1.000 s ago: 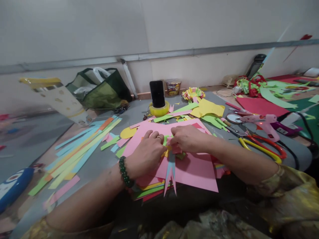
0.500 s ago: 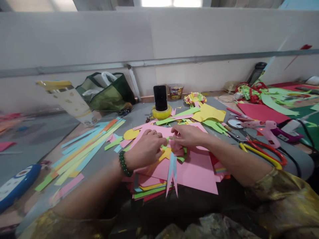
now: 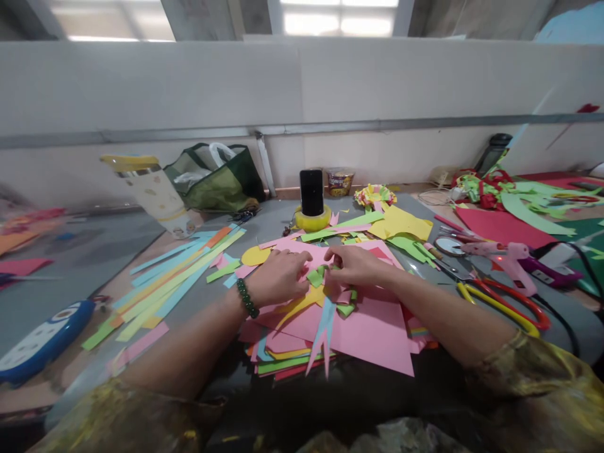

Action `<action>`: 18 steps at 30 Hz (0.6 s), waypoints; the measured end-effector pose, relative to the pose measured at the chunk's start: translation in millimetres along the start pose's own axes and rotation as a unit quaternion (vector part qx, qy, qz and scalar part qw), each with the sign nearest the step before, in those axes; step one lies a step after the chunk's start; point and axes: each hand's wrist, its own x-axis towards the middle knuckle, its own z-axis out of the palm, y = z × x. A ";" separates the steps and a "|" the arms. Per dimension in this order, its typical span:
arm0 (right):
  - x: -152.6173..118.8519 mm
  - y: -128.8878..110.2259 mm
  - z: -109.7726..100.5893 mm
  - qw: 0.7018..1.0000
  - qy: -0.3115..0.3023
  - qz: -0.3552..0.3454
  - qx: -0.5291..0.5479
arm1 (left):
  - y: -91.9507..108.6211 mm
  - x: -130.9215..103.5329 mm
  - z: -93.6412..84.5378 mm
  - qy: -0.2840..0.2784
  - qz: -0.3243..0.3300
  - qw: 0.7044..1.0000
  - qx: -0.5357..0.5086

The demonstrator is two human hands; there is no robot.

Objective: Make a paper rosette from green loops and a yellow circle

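A paper rosette [image 3: 348,301] of green and pink loops lies on pink paper sheets [image 3: 372,333]. From it, pale blue and pink paper tails [image 3: 323,336] with notched ends point towards me. My left hand [image 3: 278,277], with a green bead bracelet [image 3: 246,297] at the wrist, curls its fingers at the rosette's left side, by a green loop [image 3: 315,277]. Opposite it, my right hand [image 3: 356,264] has bent fingers closed on the rosette's upper right side; its fingertips partly hide the loops. A yellow paper piece [image 3: 302,305] sticks out under the left hand.
Coloured paper strips [image 3: 179,277] spread at left, near a tumbler [image 3: 151,195] and blue case [image 3: 47,340]. A phone [image 3: 312,192] stands in a yellow tape roll [image 3: 314,219]. At right lie scissors [image 3: 504,302] and a pink glue gun [image 3: 509,255]; a finished-looking paper flower [image 3: 375,196] sits behind.
The view has tilted up slightly and shifted left. Both hands stay at the rosette; their fingertips have drawn a little apart, showing more of the green loop. The tails have swung slightly left.
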 end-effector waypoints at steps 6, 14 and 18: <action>-5.6 0.6 -11.1 0.996 0.010 0.044 -0.076 | 9.2 -2.1 -7.2 0.071 -0.035 0.997 0.014; -21.9 10.7 -39.5 0.990 0.017 0.036 -0.138 | 22.1 -10.8 -5.6 0.145 0.022 0.989 -0.022; -11.7 26.3 -34.9 0.991 0.130 -0.012 0.027 | 33.0 -13.1 -3.8 0.081 0.058 0.994 -0.033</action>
